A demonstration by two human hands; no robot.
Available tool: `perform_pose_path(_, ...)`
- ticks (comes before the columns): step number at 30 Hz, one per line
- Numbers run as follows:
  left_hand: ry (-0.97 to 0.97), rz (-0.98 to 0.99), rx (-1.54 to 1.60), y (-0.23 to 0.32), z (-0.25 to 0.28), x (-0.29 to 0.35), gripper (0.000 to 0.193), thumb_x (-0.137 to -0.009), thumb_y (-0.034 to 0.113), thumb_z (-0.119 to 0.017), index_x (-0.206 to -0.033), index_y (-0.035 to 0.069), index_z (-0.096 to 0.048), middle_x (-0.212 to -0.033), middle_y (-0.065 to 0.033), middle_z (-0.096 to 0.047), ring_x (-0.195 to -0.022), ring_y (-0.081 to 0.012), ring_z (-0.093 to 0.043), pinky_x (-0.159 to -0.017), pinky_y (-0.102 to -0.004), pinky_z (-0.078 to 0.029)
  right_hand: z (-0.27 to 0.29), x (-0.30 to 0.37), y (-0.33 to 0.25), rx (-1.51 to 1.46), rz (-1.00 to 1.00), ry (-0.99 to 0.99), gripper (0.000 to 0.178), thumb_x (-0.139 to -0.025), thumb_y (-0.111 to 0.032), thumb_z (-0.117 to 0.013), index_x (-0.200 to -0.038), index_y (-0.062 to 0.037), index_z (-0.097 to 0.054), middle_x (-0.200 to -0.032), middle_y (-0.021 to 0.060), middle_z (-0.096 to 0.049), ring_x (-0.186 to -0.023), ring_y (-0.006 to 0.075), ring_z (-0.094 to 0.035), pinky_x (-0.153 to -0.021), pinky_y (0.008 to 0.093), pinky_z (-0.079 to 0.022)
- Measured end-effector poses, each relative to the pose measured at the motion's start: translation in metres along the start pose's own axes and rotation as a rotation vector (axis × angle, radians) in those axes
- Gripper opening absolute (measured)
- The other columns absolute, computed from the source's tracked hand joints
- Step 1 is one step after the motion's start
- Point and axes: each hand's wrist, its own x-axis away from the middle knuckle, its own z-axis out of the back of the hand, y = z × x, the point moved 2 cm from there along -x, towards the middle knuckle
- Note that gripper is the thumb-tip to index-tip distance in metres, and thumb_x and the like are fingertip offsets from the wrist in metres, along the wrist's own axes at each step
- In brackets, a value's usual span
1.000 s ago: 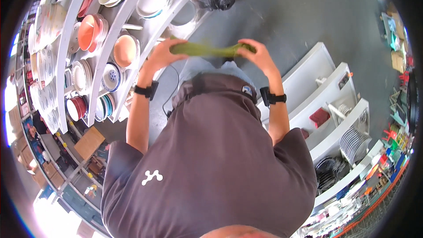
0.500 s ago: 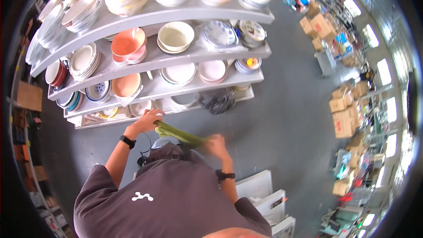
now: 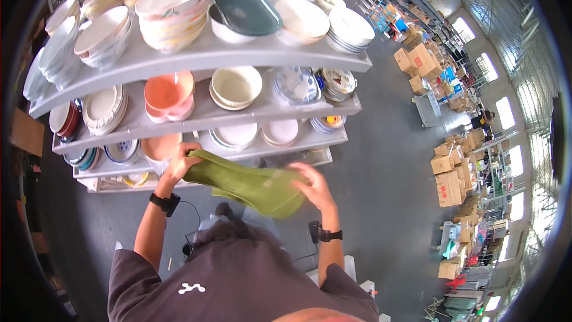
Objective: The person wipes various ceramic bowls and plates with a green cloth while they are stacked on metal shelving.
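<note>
I hold a long green oval dish [image 3: 250, 186] flat in front of me with both hands. My left hand [image 3: 177, 164] grips its left end, close to the lower shelves. My right hand [image 3: 314, 185] holds its right end from the side. The dish sits level with the third grey shelf [image 3: 196, 154], which carries a salmon bowl [image 3: 161, 146] and stacks of white plates [image 3: 238, 136].
A grey shelf unit [image 3: 202, 59] rises ahead, loaded with stacked bowls and plates, among them a dark teal oval dish [image 3: 247, 11] and orange bowls [image 3: 168, 92]. Grey concrete floor [image 3: 387, 167] spreads right. Cardboard boxes [image 3: 447, 173] and racks stand far right.
My view has swung up from the floor and low white racks to the tall shelf unit. The green dish has stayed in both hands and now sits nearer the shelves.
</note>
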Motion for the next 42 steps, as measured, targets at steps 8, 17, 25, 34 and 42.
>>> perform_pose_path(8,0.291,-0.222,-0.214,0.098,-0.024,-0.131,0.019,-0.082,0.012,-0.066,-0.092,-0.004,-0.067,-0.073,-0.0123,-0.066,-0.066,-0.0167,-0.059,-0.066,-0.0315,-0.048,0.087,-0.114,-0.037,0.048,0.270,0.262,0.018,-0.092,-0.003,-0.065,-0.109,-0.0020,-0.071,-0.103,-0.0008,-0.069,-0.082,0.0041,-0.056,-0.070,0.0194,-0.043)
perform_pose_path(17,0.579,-0.298,-0.703,0.150,-0.043,-0.265,0.024,-0.081,0.022,-0.071,-0.096,0.003,-0.072,-0.084,-0.0192,-0.070,-0.076,-0.0374,-0.067,-0.070,-0.0403,-0.053,0.164,-0.277,-0.062,0.392,0.780,0.561,0.013,-0.086,0.006,-0.061,-0.092,-0.0005,-0.071,-0.095,0.0130,-0.072,-0.090,0.0227,-0.069,-0.080,0.0294,-0.051)
perform_pose_path(25,0.777,-0.112,-1.048,0.134,-0.076,-0.287,0.022,-0.082,0.025,-0.072,-0.095,0.007,-0.073,-0.083,-0.0196,-0.068,-0.077,-0.0414,-0.064,-0.069,-0.0466,-0.053,0.161,-0.337,-0.056,0.695,0.713,0.678,0.018,-0.081,0.002,-0.062,-0.089,-0.0109,-0.072,-0.090,0.0029,-0.070,-0.084,0.0275,-0.065,-0.073,0.0360,-0.052)
perform_pose_path(34,0.929,-0.165,-0.878,0.137,-0.073,-0.269,0.025,-0.077,0.024,-0.075,-0.095,0.006,-0.073,-0.089,-0.0163,-0.069,-0.082,-0.0373,-0.066,-0.070,-0.0425,-0.052,0.142,-0.304,-0.067,0.753,0.909,0.783,0.026,-0.077,0.001,-0.069,-0.101,-0.0104,-0.072,-0.112,0.0079,-0.062,-0.108,0.0316,-0.058,-0.093,0.0443,-0.043)
perform_pose_path(42,1.090,-0.206,-0.874,0.135,-0.084,-0.260,0.021,-0.077,0.016,-0.075,-0.097,0.009,-0.073,-0.111,-0.0071,-0.066,-0.094,-0.0304,-0.064,-0.075,-0.0406,-0.051,0.099,-0.322,-0.056,0.869,0.973,0.301,0.039,-0.080,-0.017,-0.076,-0.113,-0.0005,-0.065,-0.108,0.0101,-0.063,-0.102,0.0285,-0.059,-0.098,0.0434,-0.039)
